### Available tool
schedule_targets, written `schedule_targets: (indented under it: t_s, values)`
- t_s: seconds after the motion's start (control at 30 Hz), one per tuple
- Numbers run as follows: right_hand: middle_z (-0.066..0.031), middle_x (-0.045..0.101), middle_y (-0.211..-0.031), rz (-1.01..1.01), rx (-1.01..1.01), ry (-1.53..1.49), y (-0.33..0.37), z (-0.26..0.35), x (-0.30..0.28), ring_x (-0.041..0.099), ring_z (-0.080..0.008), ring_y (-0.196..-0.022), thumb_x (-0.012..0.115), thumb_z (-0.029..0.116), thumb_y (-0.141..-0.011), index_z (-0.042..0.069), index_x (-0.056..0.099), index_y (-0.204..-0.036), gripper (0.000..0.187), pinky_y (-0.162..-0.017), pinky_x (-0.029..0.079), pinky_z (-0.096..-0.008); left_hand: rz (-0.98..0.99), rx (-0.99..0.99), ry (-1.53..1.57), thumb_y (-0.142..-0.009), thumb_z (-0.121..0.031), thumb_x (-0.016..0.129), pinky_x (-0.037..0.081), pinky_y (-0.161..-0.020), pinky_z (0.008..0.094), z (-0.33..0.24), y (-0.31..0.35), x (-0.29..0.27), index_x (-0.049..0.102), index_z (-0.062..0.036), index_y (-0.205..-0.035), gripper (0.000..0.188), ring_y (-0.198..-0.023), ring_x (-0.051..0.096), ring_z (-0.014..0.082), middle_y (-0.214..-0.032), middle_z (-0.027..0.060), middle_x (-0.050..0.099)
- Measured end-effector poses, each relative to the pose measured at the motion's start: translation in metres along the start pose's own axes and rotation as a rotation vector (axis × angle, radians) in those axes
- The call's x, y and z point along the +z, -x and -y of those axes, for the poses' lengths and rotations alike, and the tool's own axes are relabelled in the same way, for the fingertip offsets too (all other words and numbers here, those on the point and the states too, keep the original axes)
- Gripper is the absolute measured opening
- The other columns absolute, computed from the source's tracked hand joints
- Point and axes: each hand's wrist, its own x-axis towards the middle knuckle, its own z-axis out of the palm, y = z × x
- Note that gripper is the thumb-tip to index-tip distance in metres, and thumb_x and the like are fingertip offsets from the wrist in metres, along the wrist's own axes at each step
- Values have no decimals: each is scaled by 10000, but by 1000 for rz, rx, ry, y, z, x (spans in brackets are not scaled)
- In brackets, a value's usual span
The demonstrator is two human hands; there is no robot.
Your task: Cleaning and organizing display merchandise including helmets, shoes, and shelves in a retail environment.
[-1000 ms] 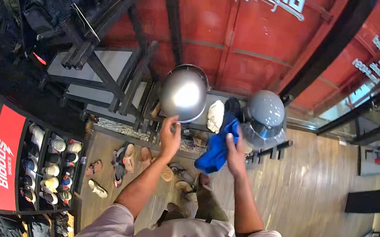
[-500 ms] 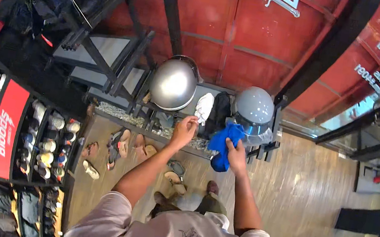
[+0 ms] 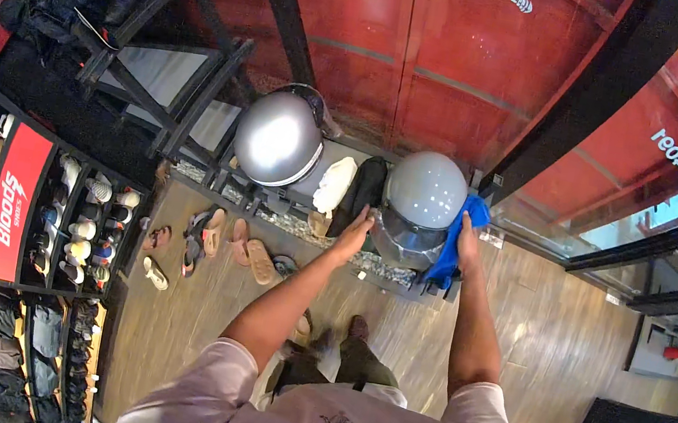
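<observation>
Our right grip (image 3: 470, 244) is closed on the blue cloth (image 3: 444, 263) at the right side of the grey helmet (image 3: 428, 186), which sits just above and right of the frame's centre. Our left grip (image 3: 353, 237) is at the left edge of its see-through visor (image 3: 405, 242); whether those fingers clamp or merely rest, we cannot tell. To steady it well, we should press evenly from both sides, keep the cloth from bunching under our fingers, and avoid nudging the dark bundle (image 3: 364, 187) beside it.
</observation>
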Motion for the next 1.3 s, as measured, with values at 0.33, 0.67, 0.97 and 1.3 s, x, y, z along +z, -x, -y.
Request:
schedule_targets:
  t_s: [0.33, 0.67, 0.97, 1.3]
  values:
    - [-80, 354, -1496, 190, -3, -462, 20, -33, 23, 360, -236, -1342, 436, 629, -922, 32, 291, -1479, 829, -1129, 252, -360, 37, 65, 208, -941, -498, 474, 400, -967, 486, -11, 38, 7, 186, -201, -1529, 718, -1257, 432, 260, -1540, 41, 259]
    - [-69, 524, -1352, 166, -57, -778, 93, -17, -13, 511, -258, -1216, 368, 564, -959, 100, 441, -1392, 638, -1018, 425, -417, -217, 395, 60, -984, -466, 458, 430, -808, 292, -91, 175, -44, 528, -97, -1286, 482, -908, 537, 124, -977, 24, 555]
    - [-86, 498, -1397, 511, 150, -463, 191, 23, 29, 468, -242, -1266, 447, 611, -919, 52, 447, -1404, 740, -1068, 356, -369, 67, 125, 923, -910, -502, 576, 521, -905, 434, -88, 237, -46, 578, -79, -1256, 546, -997, 650, 254, -1139, 113, 663]
    - [-198, 577, -1223, 320, -301, 276, 185, 148, 25, 515, -281, -1168, 307, 622, -958, -44, 498, -1323, 784, -1019, 361, -365, -178, 379, 887, -905, -412, 631, 530, -893, 369, -110, 265, -2, 532, -53, -1281, 529, -1002, 651, 191, -1146, 84, 660]
